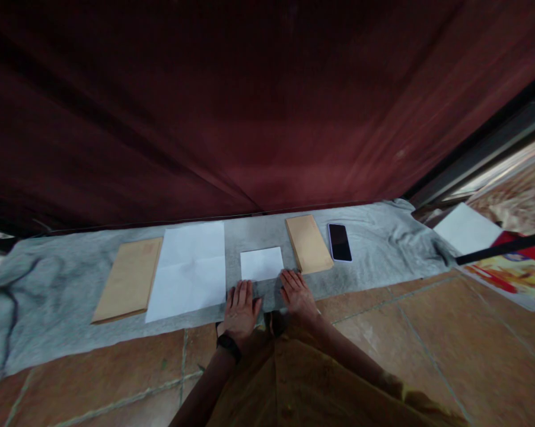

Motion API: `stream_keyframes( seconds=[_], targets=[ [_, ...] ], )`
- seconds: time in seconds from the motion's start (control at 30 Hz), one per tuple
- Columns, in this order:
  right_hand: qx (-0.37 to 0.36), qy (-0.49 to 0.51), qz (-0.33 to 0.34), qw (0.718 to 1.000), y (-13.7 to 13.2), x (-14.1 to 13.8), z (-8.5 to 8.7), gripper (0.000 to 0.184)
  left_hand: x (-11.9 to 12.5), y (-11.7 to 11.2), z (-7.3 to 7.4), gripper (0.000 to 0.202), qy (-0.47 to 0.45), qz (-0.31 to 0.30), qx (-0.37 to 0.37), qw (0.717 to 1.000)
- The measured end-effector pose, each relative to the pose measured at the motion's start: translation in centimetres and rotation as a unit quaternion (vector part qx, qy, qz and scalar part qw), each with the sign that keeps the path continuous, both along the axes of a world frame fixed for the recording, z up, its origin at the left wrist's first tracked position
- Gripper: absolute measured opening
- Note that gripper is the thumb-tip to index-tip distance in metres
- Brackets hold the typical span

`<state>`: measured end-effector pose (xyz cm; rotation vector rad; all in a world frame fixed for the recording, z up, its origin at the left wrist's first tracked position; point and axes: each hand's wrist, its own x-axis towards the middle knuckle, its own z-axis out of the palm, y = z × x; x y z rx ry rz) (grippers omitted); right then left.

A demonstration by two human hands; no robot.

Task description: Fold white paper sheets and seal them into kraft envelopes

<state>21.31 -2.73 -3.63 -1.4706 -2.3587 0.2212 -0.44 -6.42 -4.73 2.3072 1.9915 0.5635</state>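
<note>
Small white paper [261,263], long axis left-right

a dark red curtain [258,107] hangs across the whole back, falling in broad folds down to the floor. the floor [449,332] is terracotta tile with pale grout lines, and a rumpled grey cloth [49,290] lies along the foot of the curtain. at the right a dark frame [485,148] runs slantwise, with bright daylight beyond it; the rest is dim. a colourful printed sheet [516,276] lies at the far right, with a black rod [503,248] across it.
</note>
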Motion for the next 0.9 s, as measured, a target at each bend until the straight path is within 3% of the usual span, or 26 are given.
stream_keyframes(
  seconds=[0.27,0.47,0.63,0.77,0.9],
  targets=[
    [-0.001,-0.005,0.059,0.998,1.8,-3.7,0.1,0.048,-0.5,1.2,0.8,0.045,-0.007,0.000,-0.035,0.999],
    [0.000,-0.005,0.050,0.999,1.4,-4.1,-0.6,0.051,-0.8,3.3,1.3,0.042,-0.143,0.073,-0.042,0.986],
    [-0.002,-0.008,0.050,0.999,1.4,-3.9,-0.7,0.054,-1.1,5.8,2.1,0.048,-0.269,0.166,-0.105,0.943],
    [0.003,-0.005,0.047,0.999,1.4,-4.1,-0.6,0.053,-1.8,7.2,2.7,0.045,-0.393,0.242,-0.164,0.872],
    [0.002,0.002,0.039,0.999,1.4,-4.3,-0.4,0.052,-2.0,7.7,2.8,0.039,-0.447,0.251,-0.170,0.842]
  ],
)
